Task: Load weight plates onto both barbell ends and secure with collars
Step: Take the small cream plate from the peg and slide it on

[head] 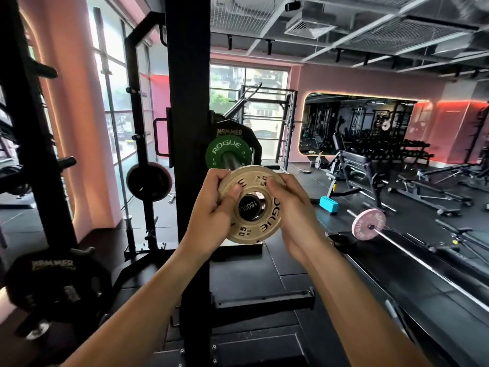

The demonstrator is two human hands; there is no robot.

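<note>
Two hands grip one small tan plate, and it is already threaded over the tip of the barbell sleeve. The left hand curls round the plate's left rim, its thumb pressed flat on the face just beside the centre hole and its fingertips wrapped over the top edge. The right hand clasps the right rim, thumb lying across the upper face near the printed weight and the other fingers hidden behind the plate. Neither hand is relaxed; both are clamped on the plate.

Through the hole the dark end cap of the bar shows, so the plate sits only on the very end of the sleeve. Its face looks tipped slightly toward the camera rather than square to the bar.

Further along the sleeve a green plate is loaded, with a larger black plate behind it, close to the black rack post. A bare stretch of sleeve separates the tan plate from the green one.

By my reading, the step in hand is loading this end. The next move calls for squaring the plate to the sleeve and pushing it evenly with both hands until it meets the green plate. No collar is visible near this end, so one would need fetching afterwards.
</note>
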